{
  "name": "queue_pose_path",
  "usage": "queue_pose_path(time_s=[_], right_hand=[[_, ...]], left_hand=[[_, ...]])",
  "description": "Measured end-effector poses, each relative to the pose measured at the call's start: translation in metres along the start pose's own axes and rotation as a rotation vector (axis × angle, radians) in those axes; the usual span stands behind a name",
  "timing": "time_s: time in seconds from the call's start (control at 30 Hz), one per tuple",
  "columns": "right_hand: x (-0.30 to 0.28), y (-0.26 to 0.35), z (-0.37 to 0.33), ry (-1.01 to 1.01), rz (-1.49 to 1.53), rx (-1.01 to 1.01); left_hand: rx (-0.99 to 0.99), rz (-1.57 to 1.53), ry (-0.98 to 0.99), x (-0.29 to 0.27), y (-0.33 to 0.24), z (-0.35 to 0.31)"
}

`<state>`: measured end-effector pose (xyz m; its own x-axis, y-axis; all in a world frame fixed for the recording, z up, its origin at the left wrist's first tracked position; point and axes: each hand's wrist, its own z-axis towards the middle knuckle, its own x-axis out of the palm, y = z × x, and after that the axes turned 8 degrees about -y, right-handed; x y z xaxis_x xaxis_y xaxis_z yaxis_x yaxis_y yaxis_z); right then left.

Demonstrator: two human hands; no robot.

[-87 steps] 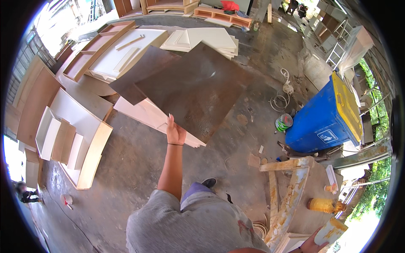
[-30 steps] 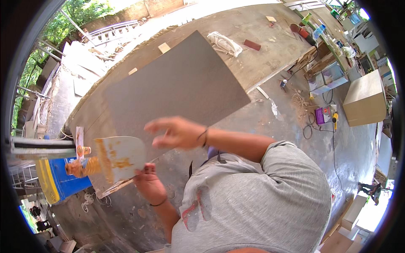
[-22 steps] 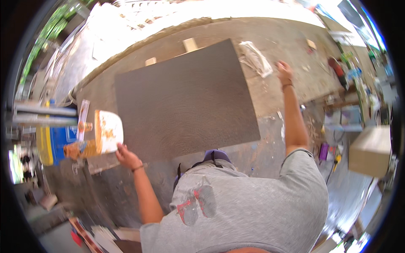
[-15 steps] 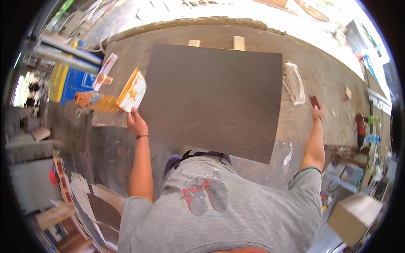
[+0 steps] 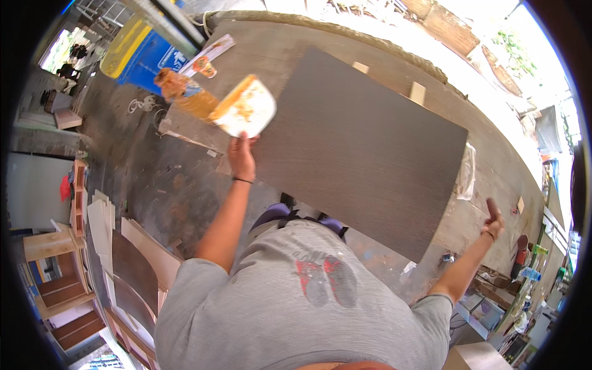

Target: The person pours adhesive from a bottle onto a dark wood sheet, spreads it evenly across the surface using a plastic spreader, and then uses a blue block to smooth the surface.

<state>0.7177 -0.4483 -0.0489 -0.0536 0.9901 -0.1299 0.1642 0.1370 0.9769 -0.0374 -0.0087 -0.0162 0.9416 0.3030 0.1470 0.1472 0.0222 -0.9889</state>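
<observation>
The left hand (image 5: 242,160) was at the near edge of a white, orange-stained piece (image 5: 250,111), fingers partly bent and touching it; I could not tell whether they gripped it. The right hand (image 5: 493,223), out to the far right, was closed around a reddish-brown block (image 5: 491,206), one end of which stuck out beyond the fingers.

Between the two hands lay the large dark panel (image 5: 364,148), flat on the worktable (image 5: 265,37). Its left edge was just beside the white piece, while the right hand was apart from its right edge. A white bundle (image 5: 467,172) lay at that right edge, and an orange-stained bottle (image 5: 197,102) was beside the white piece. Farther off stood a blue bin (image 5: 139,61) with a yellow lid.

A second earlier, the block had lain on the table past the bundle and the right hand had been over the panel without it. The left hand had stayed at the white piece, and the view had swung round.
</observation>
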Motion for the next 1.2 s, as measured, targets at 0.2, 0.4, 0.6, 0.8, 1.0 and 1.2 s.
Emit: queue_pose_path(time_s=[0.2,0.4,0.6,0.8,1.0,1.2], right_hand=[[0.149,0.146,-0.3,0.029,-0.237,-0.988],[0.254,0.101,-0.431,0.405,-0.703,-1.335],[0.271,0.015,-0.424,0.293,-1.051,-1.082],[0.378,-0.009,-0.625,0.708,-0.932,-1.247],[0.283,-0.001,-0.483,0.192,-1.125,-0.854],[0.357,-0.014,-0.598,0.668,-0.978,-1.258]], left_hand=[[0.162,0.413,0.243,-0.002,-0.033,-0.02],[-0.06,0.287,0.37,-0.011,-0.023,-0.002],[-0.115,0.164,0.372,-0.015,-0.018,-0.004],[-0.245,-0.014,0.307,-0.024,-0.005,-0.002],[-0.241,-0.094,0.343,-0.029,-0.007,0.001],[-0.159,0.024,0.349,-0.031,-0.005,-0.003]])
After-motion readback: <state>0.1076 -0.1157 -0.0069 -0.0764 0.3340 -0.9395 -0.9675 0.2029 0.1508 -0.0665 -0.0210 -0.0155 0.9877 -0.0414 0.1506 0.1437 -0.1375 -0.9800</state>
